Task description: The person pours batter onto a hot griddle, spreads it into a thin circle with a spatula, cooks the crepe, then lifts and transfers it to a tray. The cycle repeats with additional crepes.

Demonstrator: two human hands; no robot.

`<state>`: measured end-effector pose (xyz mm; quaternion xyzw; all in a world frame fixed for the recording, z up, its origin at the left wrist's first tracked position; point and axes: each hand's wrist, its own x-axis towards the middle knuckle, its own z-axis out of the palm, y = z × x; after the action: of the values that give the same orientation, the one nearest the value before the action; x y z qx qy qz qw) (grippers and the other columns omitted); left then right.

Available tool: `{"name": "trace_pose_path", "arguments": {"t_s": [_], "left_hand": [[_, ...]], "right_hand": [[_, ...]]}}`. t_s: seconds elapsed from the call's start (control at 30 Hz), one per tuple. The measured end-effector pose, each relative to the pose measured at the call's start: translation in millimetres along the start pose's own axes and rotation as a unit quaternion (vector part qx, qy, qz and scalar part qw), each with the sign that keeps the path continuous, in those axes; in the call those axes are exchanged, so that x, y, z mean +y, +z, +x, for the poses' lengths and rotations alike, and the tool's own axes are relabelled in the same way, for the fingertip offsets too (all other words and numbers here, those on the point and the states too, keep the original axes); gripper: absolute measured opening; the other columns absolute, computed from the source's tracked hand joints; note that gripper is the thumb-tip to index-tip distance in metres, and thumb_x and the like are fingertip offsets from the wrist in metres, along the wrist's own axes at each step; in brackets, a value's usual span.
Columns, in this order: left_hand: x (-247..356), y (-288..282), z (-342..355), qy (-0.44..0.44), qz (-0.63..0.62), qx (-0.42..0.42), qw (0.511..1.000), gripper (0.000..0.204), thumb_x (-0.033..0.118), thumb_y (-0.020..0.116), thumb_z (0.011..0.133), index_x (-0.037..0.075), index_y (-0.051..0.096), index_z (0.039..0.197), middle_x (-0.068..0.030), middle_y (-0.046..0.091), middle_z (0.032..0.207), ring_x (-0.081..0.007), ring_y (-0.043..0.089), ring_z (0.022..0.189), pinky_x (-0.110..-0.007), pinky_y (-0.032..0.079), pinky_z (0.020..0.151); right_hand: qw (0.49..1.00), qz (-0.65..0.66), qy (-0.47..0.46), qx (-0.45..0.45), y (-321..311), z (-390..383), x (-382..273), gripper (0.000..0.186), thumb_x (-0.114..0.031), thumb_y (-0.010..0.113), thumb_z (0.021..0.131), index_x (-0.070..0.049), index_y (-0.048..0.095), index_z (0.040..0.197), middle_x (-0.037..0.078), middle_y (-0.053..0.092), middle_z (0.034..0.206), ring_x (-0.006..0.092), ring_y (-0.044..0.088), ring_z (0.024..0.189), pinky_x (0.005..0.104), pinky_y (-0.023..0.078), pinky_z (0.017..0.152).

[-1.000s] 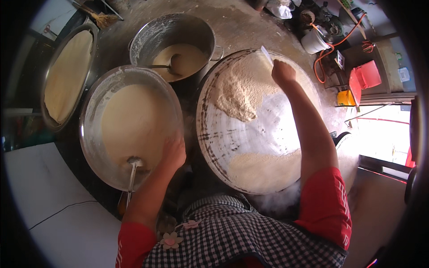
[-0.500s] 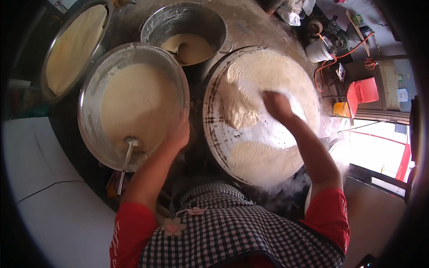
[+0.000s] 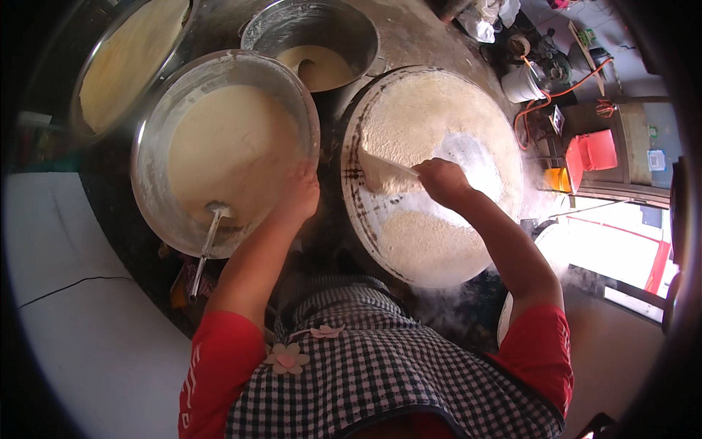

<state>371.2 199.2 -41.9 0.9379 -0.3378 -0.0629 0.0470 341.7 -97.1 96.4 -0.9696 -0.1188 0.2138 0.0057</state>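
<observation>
My right hand [image 3: 444,181] is closed on a flat, pale scraper [image 3: 395,165], which reaches left across a large round griddle [image 3: 351,186]. A thick mass of pale batter [image 3: 382,179] lies against the blade. Thin batter covers the far and near parts of the griddle, and a bare, shiny patch shows beside my hand. My left hand [image 3: 301,192] grips the right rim of a wide metal basin [image 3: 152,197] full of batter; its fingers are slightly blurred. A ladle [image 3: 209,245] stands in that basin, its handle leaning over the near rim.
Behind the basin is a deep metal pot [image 3: 256,33] with batter and a ladle inside. A tray with a flat, pale sheet [image 3: 128,66] sits far left. A white surface [image 3: 73,249] lies near left. Steam rises at the griddle's near edge. A white bucket [image 3: 521,84] and orange hose stand far right.
My right hand has moved slightly left and nearer, and the scraper now shows clearly. The batter mass is smaller and more spread at the far left. The whole view has shifted a little.
</observation>
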Motion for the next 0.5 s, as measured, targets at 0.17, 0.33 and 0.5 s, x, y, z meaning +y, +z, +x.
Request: {"name": "trace_pose_path", "arguments": {"t_s": [0.17, 0.33, 0.5], "left_hand": [[7, -12, -25, 0.012, 0.056, -0.153, 0.987, 0.050, 0.018, 0.048, 0.080, -0.001, 0.042, 0.126, -0.0136, 0.033, 0.137, -0.0285, 0.026, 0.129, -0.043, 0.017, 0.107], [11, -28, -77, 0.017, 0.018, -0.135, 0.991, 0.058, 0.023, 0.059, 0.075, -0.002, 0.042, 0.124, -0.0165, 0.036, 0.133, -0.0307, 0.029, 0.127, -0.045, 0.022, 0.104], [10, -26, -126, -0.048, -0.059, -0.133, 0.988, 0.063, 0.026, 0.065, 0.071, -0.003, 0.042, 0.122, -0.0187, 0.037, 0.130, -0.0328, 0.035, 0.120, -0.045, 0.030, 0.098]], "right_hand": [[0.972, 0.028, 0.030, 0.232, -7, 47, 12, 0.023, -0.009, 0.043, 0.081, -0.008, 0.061, 0.096, 0.015, 0.063, 0.085, 0.0317, 0.059, 0.081, 0.0405, 0.049, 0.070], [0.998, -0.024, 0.047, 0.036, -9, 64, -8, 0.022, -0.005, 0.047, 0.080, -0.012, 0.061, 0.096, 0.008, 0.062, 0.092, 0.0254, 0.059, 0.088, 0.0352, 0.049, 0.075], [0.997, -0.046, -0.030, -0.048, -8, -3, -23, 0.019, -0.009, 0.048, 0.083, -0.015, 0.062, 0.095, 0.006, 0.062, 0.090, 0.0228, 0.058, 0.088, 0.0347, 0.049, 0.073]]}}
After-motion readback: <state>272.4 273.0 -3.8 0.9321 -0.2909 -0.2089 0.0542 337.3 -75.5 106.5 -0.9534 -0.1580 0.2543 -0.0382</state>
